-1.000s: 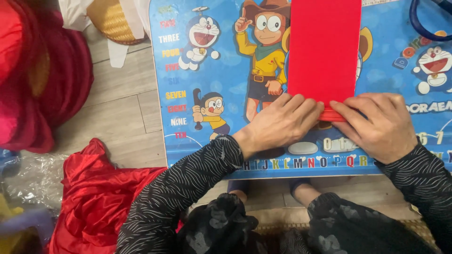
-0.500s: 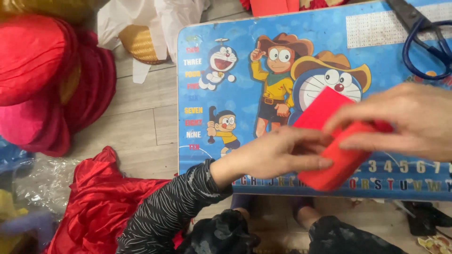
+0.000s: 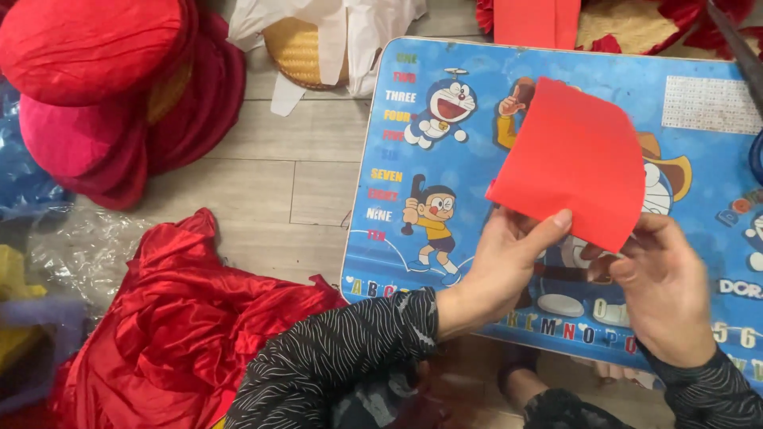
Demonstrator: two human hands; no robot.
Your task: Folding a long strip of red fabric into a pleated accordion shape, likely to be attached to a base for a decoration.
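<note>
Fabric flowers (image 3: 103, 95) in red and pink, large and puffed, fill the upper left corner on the wooden floor (image 3: 262, 183). Below them lies a crumpled sheet of clear plastic (image 3: 79, 254), and beside it a heap of shiny red satin cloth (image 3: 183, 318) that reaches the near left corner of the bench. At the top centre, a woven straw piece (image 3: 298, 52) sits under white paper (image 3: 334, 24), just off the bench's far left corner. The bench (image 3: 421, 159) is a low blue one with rounded corners, printed with cartoon figures, coloured words and letters.

Left hand (image 3: 501, 266), in a black sleeve with fine white lines, grips the lower left edge of a red paper sheet (image 3: 576, 159); its thumb is pressed on the near face and the fingers are behind. The sheet is held up above the bench, curved and tilted, over the cartoon print at the bench's middle. Right hand (image 3: 664, 290) is closed on the sheet's lower right corner, which hides the fingertips. The two hands stand close together but apart, each clamped on the same sheet.

More red paper (image 3: 536, 22) lies at the far edge of the bench. At the far right edge, a dark scissor blade (image 3: 735, 44) crosses the corner.
</note>
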